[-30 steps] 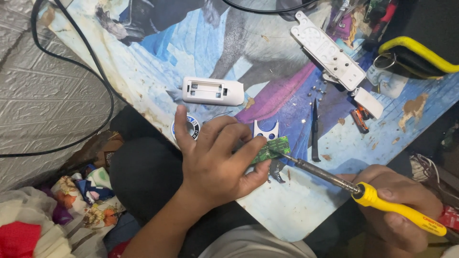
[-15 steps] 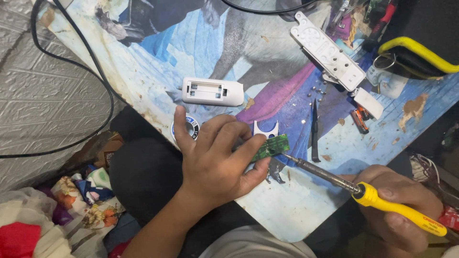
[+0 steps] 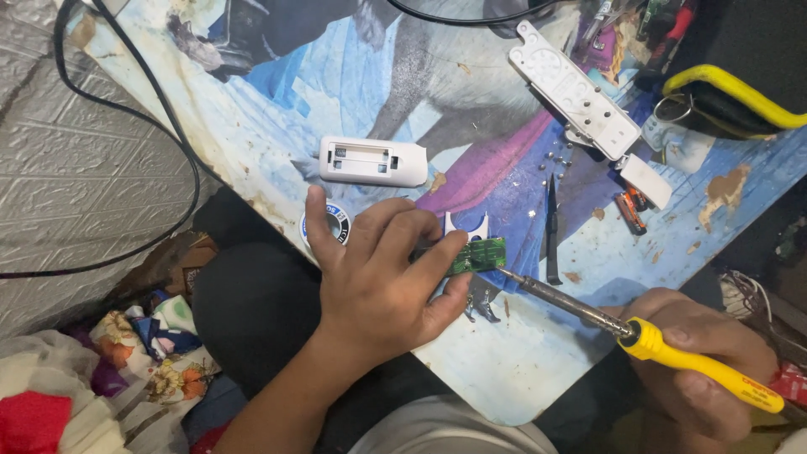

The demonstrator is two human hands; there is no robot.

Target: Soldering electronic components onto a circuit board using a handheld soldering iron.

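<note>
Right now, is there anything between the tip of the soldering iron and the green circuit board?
Nothing visible stands between them. The soldering iron, held in the right hand, reaches the right edge of the green circuit board. The left hand holds the board from its other side, away from the tip.

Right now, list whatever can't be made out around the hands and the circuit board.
Head view only:
- Circuit board: the left hand covers most of it.
- Solder joints: too small.
- Iron tip: contact with the board unclear.
- Right hand: cut off by the frame's lower right edge.
- Screws: too small to count.
- Small metal piece under the board: shape unclear.
</note>
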